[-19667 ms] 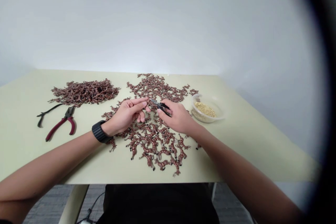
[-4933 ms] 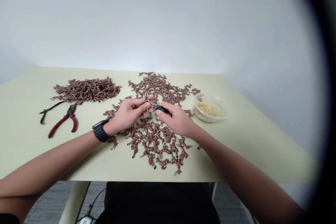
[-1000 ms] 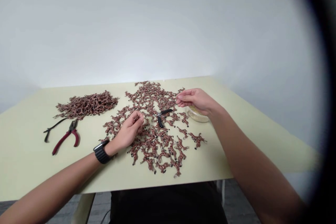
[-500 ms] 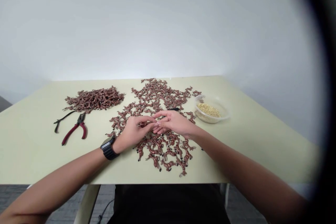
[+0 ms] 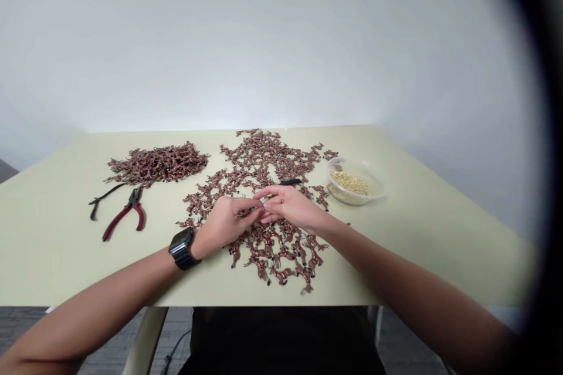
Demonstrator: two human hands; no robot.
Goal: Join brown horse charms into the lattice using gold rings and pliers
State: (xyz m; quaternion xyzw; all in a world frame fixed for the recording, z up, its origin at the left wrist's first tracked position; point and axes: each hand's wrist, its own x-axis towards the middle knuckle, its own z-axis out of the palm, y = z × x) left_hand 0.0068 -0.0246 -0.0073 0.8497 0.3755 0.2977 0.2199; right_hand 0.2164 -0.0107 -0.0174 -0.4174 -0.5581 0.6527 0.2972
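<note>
My left hand (image 5: 233,217), with a black watch (image 5: 183,249) at the wrist, is closed over the middle of the spread of figurines. Between its thumb and fingers shows part of a small brown deer-like figurine (image 5: 241,212). My right hand (image 5: 288,205) meets it fingertip to fingertip, thumb and forefinger pinched; whatever they hold is too small to make out. Around and beneath both hands lie many such brown figurines (image 5: 284,255), spread loosely on the pale table (image 5: 440,234). A black tool handle (image 5: 291,181) lies among them just beyond my right hand.
On the left is a dense heap of brown figurines (image 5: 160,164). Red-handled pliers (image 5: 132,211) and a thin black tool (image 5: 103,199) lie in front of it. A clear plastic bowl (image 5: 376,194) with small gold-coloured pieces (image 5: 350,183) stands on the right. A wall rises behind the table.
Both hands stay together in nearly the same place. The left fingers and thumb have shifted slightly, and the right fingers have curled a little. Nothing else has visibly moved on the table.
</note>
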